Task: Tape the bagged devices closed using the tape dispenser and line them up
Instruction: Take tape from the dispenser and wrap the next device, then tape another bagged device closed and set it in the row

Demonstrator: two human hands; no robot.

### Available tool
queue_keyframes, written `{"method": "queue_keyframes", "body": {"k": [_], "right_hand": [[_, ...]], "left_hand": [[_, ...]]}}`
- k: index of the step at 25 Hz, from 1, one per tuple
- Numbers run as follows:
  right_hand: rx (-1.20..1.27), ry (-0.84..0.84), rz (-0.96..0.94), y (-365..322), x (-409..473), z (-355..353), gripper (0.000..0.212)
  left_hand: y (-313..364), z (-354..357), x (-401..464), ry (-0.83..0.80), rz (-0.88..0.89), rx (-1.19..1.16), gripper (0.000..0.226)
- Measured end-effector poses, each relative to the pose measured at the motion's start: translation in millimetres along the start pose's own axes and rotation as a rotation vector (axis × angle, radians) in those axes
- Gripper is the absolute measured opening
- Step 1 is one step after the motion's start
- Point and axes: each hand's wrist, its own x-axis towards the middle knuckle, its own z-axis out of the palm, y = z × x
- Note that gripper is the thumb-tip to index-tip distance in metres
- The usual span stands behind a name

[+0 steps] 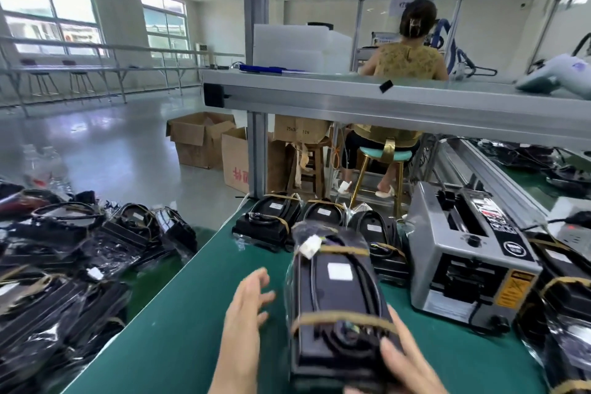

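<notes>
Head view: your right hand (404,361) grips the bagged device (335,297) by its near end only; your left hand (252,297) hovers beside it, fingers spread, so the slick bag could slip and the device tip.

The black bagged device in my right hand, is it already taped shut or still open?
Taped. The black bagged device carries two tan tape bands across its clear bag, one near each end, while the right hand grips its near end.

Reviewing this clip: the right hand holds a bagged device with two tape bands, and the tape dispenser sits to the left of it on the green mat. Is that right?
Not quite. The head view shows the tape dispenser to the right of the bagged device, not the left. The rest stands: the right hand holds the device, which has two tape bands, and the dispenser sits on the green mat.
</notes>
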Motion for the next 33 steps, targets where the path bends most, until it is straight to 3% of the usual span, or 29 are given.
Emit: {"method": "queue_keyframes", "body": {"k": [2, 4, 6, 9, 12, 18, 21, 24, 28, 31, 33], "right_hand": [[-0.035, 0.014, 0.083, -12, 25, 7, 0.07], [-0.117, 0.001, 0.029, -14, 65, 31, 0.068], [-0.089, 0.053, 0.059, -15, 98, 62, 0.058], [-0.049, 0.1, 0.13, -5, 143, 100, 0.045], [-0.047, 0.15, 0.2, 14, 174, 132, 0.047], [-0.188, 0.189, 0.187, 44, 202, 164, 0.071], [-0.365, 0.166, 0.158, 52, 214, 163, 0.076], [-0.533, 0.137, 0.173, 59, 218, 159, 0.078], [-0.796, 0.19, 0.15, 64, 221, 156, 0.076], [-1.041, 0.233, 0.145, 62, 220, 156, 0.075], [-1.199, 0.263, 0.09, 61, 217, 154, 0.072]], "left_hand": [[-21, 8, 2, -0.031, 0.051, 0.283, 0.018], [-37, 23, -2, -0.086, 0.213, 0.727, 0.041], [-37, 34, -14, -0.079, 0.398, 1.003, 0.06], [-38, 41, -12, -0.148, 0.361, 1.21, 0.062], [-39, 40, 0, -0.158, 0.406, 1.237, 0.059], [-44, 38, 14, -0.118, 0.525, 1.262, 0.064], [-52, 37, 17, -0.078, 0.58, 1.221, 0.055], [-54, 32, 21, -0.107, 0.629, 1.221, 0.028], [-58, 30, 24, -0.151, 0.626, 1.195, 0.027], [-62, 34, 24, -0.127, 0.638, 1.209, 0.043], [-63, 34, 24, -0.093, 0.695, 1.253, 0.032]]}}
